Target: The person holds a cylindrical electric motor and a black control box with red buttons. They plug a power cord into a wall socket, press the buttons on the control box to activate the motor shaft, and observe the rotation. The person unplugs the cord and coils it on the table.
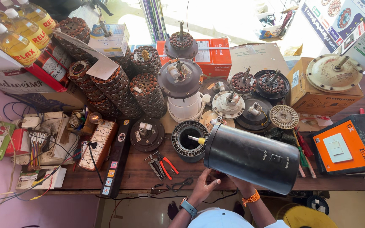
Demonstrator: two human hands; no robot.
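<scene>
A large black cylindrical housing [252, 157] with a small switch on its side lies tilted on the wooden workbench [140, 173]. Both hands are under its near edge. My left hand [205, 185], with a blue watch on the wrist, grips the lower left rim. My right hand [238, 183], wearing an orange beaded band, is mostly hidden beneath the housing. A yellow-handled screwdriver [196, 139] pokes out beside the cylinder's left end, over a round black stator ring [186, 145].
Red-handled pliers [165, 164] lie left of my hands. Stacks of copper-wound stators [119, 90], fan motor parts [229, 103], cardboard boxes [317, 99], an orange switch box [345, 150], oil bottles [17, 29] and switchboards [98, 145] crowd the bench.
</scene>
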